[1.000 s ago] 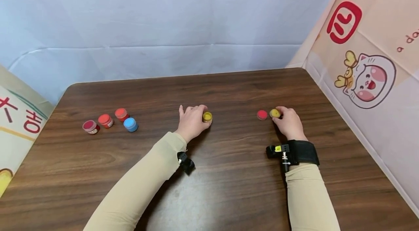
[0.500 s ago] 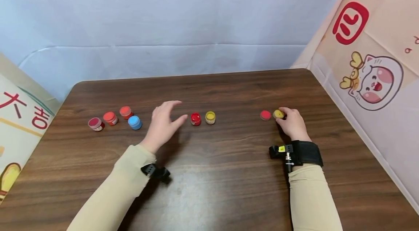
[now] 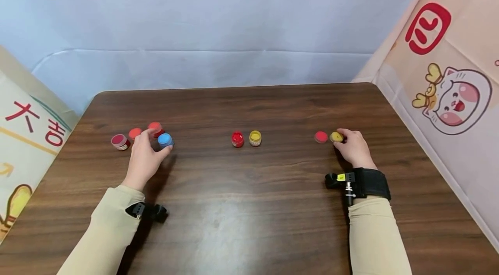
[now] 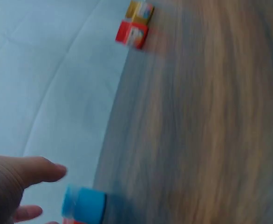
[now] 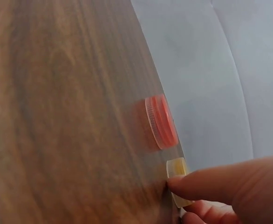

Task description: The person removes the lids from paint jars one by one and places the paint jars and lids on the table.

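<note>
My left hand [image 3: 143,158] hovers by a small blue-lidded paint jar [image 3: 165,139], thumb and fingers spread. In the left wrist view the thumb stands apart from the blue jar [image 4: 84,204]. Behind the fingers are two orange-red jars [image 3: 156,127], partly covered, and a dark red jar [image 3: 120,142] is to the left. My right hand [image 3: 355,149] pinches a yellow jar lid [image 3: 336,137] at the table's right side. A red lid [image 3: 321,137] lies just left of it. In the middle stand an uncapped red paint jar [image 3: 237,139] and an uncapped yellow paint jar [image 3: 255,138].
The brown wooden table [image 3: 218,179] has a far edge against a white cloth backdrop [image 3: 218,28]. A printed cloth [image 3: 448,93] hangs along the right side, and another printed cloth [image 3: 31,127] is at the left.
My left hand has let go of the yellow jar in the middle and moved left to the blue jar, uncovering the red one. The right hand stays at the yellow lid.
</note>
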Demonstrator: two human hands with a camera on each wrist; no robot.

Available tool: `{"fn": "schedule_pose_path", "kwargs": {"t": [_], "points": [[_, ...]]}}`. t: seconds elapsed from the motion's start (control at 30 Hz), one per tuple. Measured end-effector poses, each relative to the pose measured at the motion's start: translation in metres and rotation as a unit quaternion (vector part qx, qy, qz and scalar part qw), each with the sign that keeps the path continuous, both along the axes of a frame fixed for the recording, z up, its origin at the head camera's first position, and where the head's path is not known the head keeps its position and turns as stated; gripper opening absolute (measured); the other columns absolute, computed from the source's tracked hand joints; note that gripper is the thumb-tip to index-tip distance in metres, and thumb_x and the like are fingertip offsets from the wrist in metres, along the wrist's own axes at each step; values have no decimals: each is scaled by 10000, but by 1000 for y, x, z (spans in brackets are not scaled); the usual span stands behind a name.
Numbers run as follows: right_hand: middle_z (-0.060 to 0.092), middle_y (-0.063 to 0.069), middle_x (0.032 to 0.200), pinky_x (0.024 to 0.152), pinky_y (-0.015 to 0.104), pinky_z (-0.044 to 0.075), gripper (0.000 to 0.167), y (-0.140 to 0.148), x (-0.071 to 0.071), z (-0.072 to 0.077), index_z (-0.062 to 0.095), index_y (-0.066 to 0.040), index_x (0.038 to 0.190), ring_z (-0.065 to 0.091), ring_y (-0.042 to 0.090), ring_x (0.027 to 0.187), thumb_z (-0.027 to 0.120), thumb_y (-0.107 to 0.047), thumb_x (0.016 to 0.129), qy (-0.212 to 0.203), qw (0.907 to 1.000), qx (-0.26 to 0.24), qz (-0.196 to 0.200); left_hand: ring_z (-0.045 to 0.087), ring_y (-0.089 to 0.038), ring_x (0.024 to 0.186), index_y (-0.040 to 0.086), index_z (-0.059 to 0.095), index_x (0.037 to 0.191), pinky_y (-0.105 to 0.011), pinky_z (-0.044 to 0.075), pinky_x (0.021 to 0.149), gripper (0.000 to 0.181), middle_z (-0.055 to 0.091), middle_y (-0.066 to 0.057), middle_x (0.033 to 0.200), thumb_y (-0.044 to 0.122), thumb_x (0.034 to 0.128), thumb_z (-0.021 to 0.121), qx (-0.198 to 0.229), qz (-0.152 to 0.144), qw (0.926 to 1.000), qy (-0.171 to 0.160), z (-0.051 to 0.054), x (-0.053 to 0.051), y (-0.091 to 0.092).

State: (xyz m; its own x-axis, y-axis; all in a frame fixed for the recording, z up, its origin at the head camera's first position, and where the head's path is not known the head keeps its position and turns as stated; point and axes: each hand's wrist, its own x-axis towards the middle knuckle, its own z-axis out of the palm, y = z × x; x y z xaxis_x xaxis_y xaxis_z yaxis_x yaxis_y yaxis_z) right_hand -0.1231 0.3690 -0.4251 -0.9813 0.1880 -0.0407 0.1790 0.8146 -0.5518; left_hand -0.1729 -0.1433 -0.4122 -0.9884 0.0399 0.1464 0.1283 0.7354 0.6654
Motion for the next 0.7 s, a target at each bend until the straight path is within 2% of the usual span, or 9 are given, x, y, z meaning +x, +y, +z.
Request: {"fn": "schedule_pose_path", "kwargs": {"t": [0.1,0.2,0.47,0.6,0.7], "points": [[401,361,1205,938,575,321,452,2,2,0,412,122,1299,377,476,1124,532,-79,913,-78,10000,-4,-26,414,-438,1099,-111,339,1319,-565,334,944,643,438,-299,1195,173,847,670,-133,-90,9992,-379,-6,-8,-5],[392,365,1219,949,579,310,458,3,3,0,405,124,1304,366,484,1140,528,-78,913,-117,9999,7,-27,444,-441,1106,-117,358,1315,-556,332,956,624,481,-304,1186,157,847,666,-236,-151,9983,-518,-12,-16,-8],[372,389,1264,968,591,288,547,1,1,8,324,152,1341,329,509,1180,537,-108,909,-72,9999,60,-101,479,-440,1041,-108,492,1212,-559,354,927,510,541,-295,1136,167,833,693,-468,-277,9983,-215,-16,-26,-7],[278,390,1336,976,608,258,613,-8,1,19,266,108,1396,254,538,1223,540,-165,920,36,9997,-69,-230,509,-418,990,-98,518,1155,-537,390,891,451,561,-285,1109,162,833,695,-451,-223,9985,-204,-15,-24,-7],[235,373,1376,977,622,244,626,-20,1,33,253,66,1423,213,542,1251,539,-187,928,260,9994,-188,-150,523,-400,976,-82,496,1149,-526,408,868,436,561,-278,1111,147,832,690,-344,-257,9989,-211,-13,-19,-6]]}}
